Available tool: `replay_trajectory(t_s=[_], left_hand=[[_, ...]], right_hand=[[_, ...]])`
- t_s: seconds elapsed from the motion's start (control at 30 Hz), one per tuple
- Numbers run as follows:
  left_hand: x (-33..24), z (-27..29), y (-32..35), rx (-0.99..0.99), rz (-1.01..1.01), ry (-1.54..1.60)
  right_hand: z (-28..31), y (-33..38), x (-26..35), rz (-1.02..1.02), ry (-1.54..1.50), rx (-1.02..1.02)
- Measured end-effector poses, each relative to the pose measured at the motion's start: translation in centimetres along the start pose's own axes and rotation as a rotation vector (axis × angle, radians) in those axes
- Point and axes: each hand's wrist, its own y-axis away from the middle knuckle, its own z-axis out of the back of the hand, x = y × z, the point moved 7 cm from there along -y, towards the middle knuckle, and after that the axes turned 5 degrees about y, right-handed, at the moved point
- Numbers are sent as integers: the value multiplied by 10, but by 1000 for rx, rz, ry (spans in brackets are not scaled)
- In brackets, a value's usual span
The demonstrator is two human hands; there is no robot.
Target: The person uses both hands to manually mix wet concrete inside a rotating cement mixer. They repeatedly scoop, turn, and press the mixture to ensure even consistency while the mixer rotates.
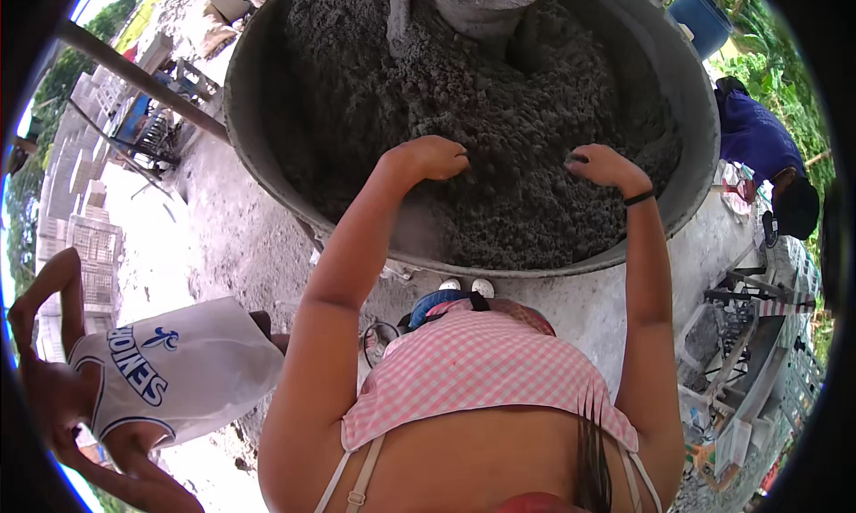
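Nearest the camera is the wearer's own upper body in a pink-and-white gingham top (473,361), between five and six o'clock, both bare arms reaching up toward twelve and two. The left hand (435,158) is at twelve o'clock, over the mix, its fingers curled narrowly inward. The right hand (608,167), at two o'clock below a black wristband (638,197), is also loosely curled; dark grey shows at both sets of fingertips, but I cannot tell whether either hand holds any of the mix or is touching its surface.

The cement mix (535,192) fills much of the round metal mixing pan (241,129), which spans from eleven to two o'clock. Judging by its fairly even colour, the blending looks well advanced: the material is in the pan and dampened, while coarse clods remain unbroken. How deep it goes cannot be told.

The mix looks dark grey, moist and crumbly, heaped around the mortar-crusted central mixer hub (486,4) at twelve o'clock, with a paler, hazy patch beneath the left wrist.

At eight o'clock a co-worker in a white sleeveless jersey (183,370) has both arms raised; toward half past two another person in a dark blue shirt (758,134) bends beside the pan. Concrete blocks (80,210) stand between nine and ten.
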Motion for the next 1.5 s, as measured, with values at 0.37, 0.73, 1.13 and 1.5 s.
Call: replay_trajectory(t_s=[0.37,0.73,1.13,1.5], left_hand=[[19,24,8,1,-14,21],[69,39,27,8,35,2],[71,78,87,-433,-283,127],[80,125,166,-854,-365,180]], right_hand=[[26,-11,28,28,-51,-49],[27,-32,75,-6,-7,-14],[28,-32,132,-5,-19,-50],[38,-35,176,-118,-52,-190]])
